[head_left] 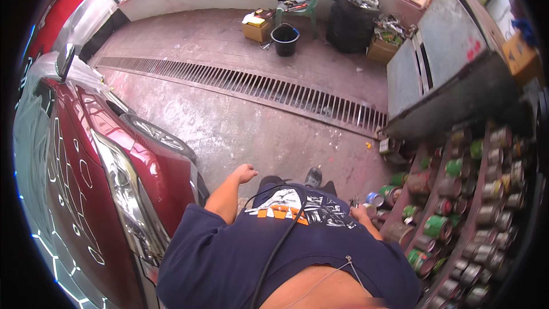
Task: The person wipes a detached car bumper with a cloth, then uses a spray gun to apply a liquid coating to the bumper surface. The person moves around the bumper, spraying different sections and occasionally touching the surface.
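Observation:
My left hand (246, 173) hangs out in front of me over the concrete floor, near the front wheel of a dark red car (153, 186). Its fingers are curled in, and nothing shows in them. Down at my right side, my right hand (360, 213) is closed round a small, dark metallic object (354, 202) that I cannot make out. Just beyond that hand, a can with a blue end (375, 199) lies among other paint cans on a rack. A dark hose or cable (281, 246) runs down across my navy shirt.
Slanted shelves (449, 189) full of paint cans stand close on my right, below a large grey metal cabinet (443, 43). A floor grate (246, 88) crosses ahead. Beyond it are a black bucket (285, 40), a green chair (311, 8), a box (257, 31) and a black bag (349, 26).

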Available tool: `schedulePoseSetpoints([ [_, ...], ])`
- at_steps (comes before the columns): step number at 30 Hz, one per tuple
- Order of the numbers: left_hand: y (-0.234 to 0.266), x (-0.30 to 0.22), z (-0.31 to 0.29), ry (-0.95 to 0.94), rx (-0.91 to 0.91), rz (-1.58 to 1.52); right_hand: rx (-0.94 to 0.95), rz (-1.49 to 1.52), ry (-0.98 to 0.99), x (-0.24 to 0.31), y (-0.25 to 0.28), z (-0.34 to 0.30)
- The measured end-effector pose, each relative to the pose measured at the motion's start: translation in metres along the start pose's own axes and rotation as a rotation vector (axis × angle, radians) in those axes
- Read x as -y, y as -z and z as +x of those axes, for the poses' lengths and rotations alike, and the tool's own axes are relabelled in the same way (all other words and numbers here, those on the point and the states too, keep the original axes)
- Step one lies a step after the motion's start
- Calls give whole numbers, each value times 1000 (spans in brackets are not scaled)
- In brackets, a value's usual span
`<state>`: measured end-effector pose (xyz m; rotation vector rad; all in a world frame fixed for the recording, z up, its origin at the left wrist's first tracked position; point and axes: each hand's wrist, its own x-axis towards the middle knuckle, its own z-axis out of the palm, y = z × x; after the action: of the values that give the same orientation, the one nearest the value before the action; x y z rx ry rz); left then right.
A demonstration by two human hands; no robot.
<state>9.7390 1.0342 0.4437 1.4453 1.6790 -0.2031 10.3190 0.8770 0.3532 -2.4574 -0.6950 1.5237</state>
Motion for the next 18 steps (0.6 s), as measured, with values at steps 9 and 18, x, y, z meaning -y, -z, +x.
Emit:
schedulePoseSetpoints([
  [9, 51, -45, 144, 169, -59, -443, -415, -316, 465, 396, 111, 165],
  [18, 201, -21, 327, 481, -180, -722, -162, -474, 38, 599, 30, 233],
])
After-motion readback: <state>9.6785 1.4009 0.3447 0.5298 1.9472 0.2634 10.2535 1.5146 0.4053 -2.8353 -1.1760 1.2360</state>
